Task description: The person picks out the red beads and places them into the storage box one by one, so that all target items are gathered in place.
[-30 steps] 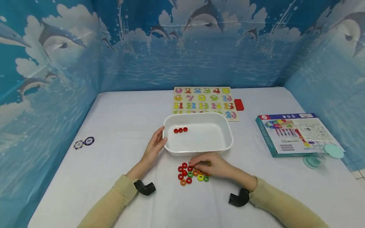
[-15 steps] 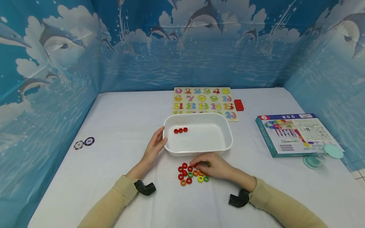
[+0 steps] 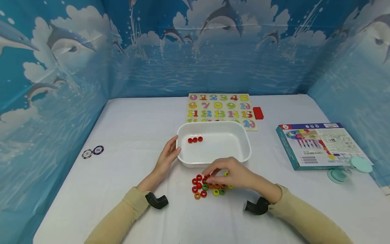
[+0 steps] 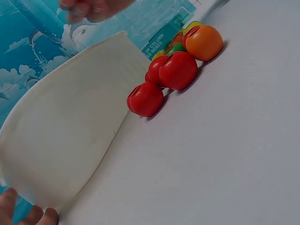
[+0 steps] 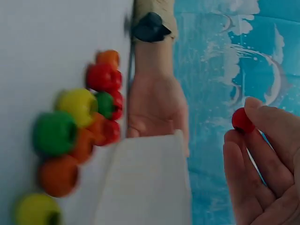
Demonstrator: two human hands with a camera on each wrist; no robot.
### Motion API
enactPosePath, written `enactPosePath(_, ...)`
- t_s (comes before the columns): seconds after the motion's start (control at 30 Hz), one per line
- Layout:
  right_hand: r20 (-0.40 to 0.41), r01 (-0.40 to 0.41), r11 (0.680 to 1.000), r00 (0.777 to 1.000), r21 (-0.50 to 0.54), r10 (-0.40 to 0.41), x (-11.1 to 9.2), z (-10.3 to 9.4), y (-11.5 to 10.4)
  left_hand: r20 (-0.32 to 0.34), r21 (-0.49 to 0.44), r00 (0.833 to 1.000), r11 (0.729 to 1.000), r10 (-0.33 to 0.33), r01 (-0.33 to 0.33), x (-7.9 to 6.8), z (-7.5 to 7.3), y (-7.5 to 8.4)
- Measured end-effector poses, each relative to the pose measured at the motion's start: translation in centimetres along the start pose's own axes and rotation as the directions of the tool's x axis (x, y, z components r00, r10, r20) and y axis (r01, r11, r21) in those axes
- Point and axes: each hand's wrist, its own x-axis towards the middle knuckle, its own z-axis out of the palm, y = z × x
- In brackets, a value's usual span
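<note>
A white tray (image 3: pixel 222 144) stands in the middle of the table with three red beads (image 3: pixel 195 139) in a short row inside it. My left hand (image 3: pixel 166 157) holds the tray's left end, its fingertips against the wall in the left wrist view. Just in front of the tray lies a cluster of red, orange, green and yellow beads (image 3: pixel 216 192). Over that cluster, my right hand (image 3: pixel 233 173) pinches a red bead (image 5: pixel 242 120) between thumb and fingers, raised off the table in the right wrist view. The hand partly hides several beads in the head view.
Behind the tray lies a number puzzle board (image 3: pixel 217 105), its lower part covered by the tray, and beside it a red block (image 3: pixel 258 113). A flat game box (image 3: pixel 323 145) and clear containers with mint lids (image 3: pixel 361 164) are at right. Two poker chips (image 3: pixel 92 152) lie left.
My right hand has risen slightly from the cluster with a red bead, uncovering more beads under it. The left hand stays at the tray. The head view has shifted a little.
</note>
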Motion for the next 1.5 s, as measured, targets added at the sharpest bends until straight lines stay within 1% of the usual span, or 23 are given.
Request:
enactPosePath(0.1, -0.063, 0.037, 0.999, 0.997, 0.000, -0.036, 2.2, -2.1, -2.3, -0.006, 0.007, 1.000, 1.000, -0.002, 0.003, 0.0, 0.0, 0.0)
enactPosePath(0.13, -0.090, 0.037, 0.999, 0.995, -0.010, -0.038, 3.0, -2.8, -3.0, -0.010, 0.009, 1.000, 1.000, -0.007, 0.007, 0.0, 0.0, 0.0)
enactPosePath(0.17, -0.112, 0.031, 0.999, 0.993, -0.026, -0.034, 3.8, -3.6, -3.4, -0.012, 0.011, 1.000, 1.000, -0.012, 0.012, -0.1, 0.0, -0.1)
enactPosePath(0.23, -0.148, 0.012, 0.999, 0.989, -0.031, -0.016, 5.3, -4.9, -3.5, -0.016, 0.012, 1.000, 1.000, -0.018, 0.018, -0.1, 0.0, -0.1)
enactPosePath(0.33, -0.176, -0.032, 0.999, 0.984, -0.010, 0.029, 7.3, -6.4, -1.5, -0.020, 0.011, 1.000, 1.000, -0.022, 0.022, -0.2, 0.0, -0.1)
enactPosePath(0.4, -0.166, -0.083, 0.996, 0.983, 0.010, 0.084, 8.4, -7.0, 0.3, -0.019, 0.010, 1.000, 1.000, -0.020, 0.020, -0.2, -0.1, 0.0)
enactPosePath(0.47, -0.130, -0.140, 0.990, 0.981, 0.029, 0.142, 9.2, -7.3, 2.4, -0.018, 0.011, 1.000, 1.000, -0.017, 0.017, -0.2, -0.1, 0.0)
enactPosePath(0.53, -0.070, -0.210, 0.977, 0.975, 0.043, 0.212, 9.7, -7.4, 3.9, -0.014, 0.007, 1.000, 1.000, -0.011, 0.011, -0.2, -0.1, -0.1)
enactPosePath(0.63, 0.028, -0.303, 0.951, 0.953, 0.057, 0.302, 10.1, -7.4, 6.2, -0.009, 0.001, 1.000, 1.000, -0.004, 0.004, -0.2, -0.1, -0.1)
enactPosePath(0.7, 0.069, -0.356, 0.933, 0.933, 0.045, 0.353, 10.3, -7.4, 7.5, -0.011, -0.002, 1.000, 1.000, -0.003, 0.003, -0.2, -0.1, -0.1)
enactPosePath(0.8, 0.094, -0.408, 0.913, 0.909, 0.003, 0.406, 10.3, -7.4, 8.9, -0.012, -0.001, 1.000, 1.000, 0.000, 0.000, -0.2, -0.1, -0.1)
enactPosePath(0.87, 0.098, -0.422, 0.906, 0.901, -0.024, 0.422, 10.3, -7.4, 9.5, -0.013, 0.000, 1.000, 1.000, 0.002, -0.002, -0.2, -0.1, -0.1)
enactPosePath(1.0, 0.114, -0.410, 0.904, 0.899, -0.120, 0.423, 10.3, -7.1, 10.3, -0.015, 0.001, 1.000, 1.000, 0.000, 0.000, -0.2, 0.0, 0.0)
enactPosePath(1.13, 0.135, -0.418, 0.880, 0.881, -0.225, 0.453, 10.2, -6.7, 10.9, -0.014, 0.004, 1.000, 1.000, -0.001, 0.001, -0.1, 0.1, 0.0)
enactPosePath(1.23, 0.130, -0.429, 0.871, 0.874, -0.241, 0.467, 10.0, -6.5, 11.1, -0.013, 0.007, 1.000, 1.000, -0.002, 0.003, -0.1, 0.1, 0.1)
enactPosePath(1.5, 0.125, -0.393, 0.883, 0.892, -0.259, 0.434, 9.9, -6.6, 10.9, -0.014, 0.019, 1.000, 1.000, -0.010, 0.010, -0.1, 0.1, 0.1)
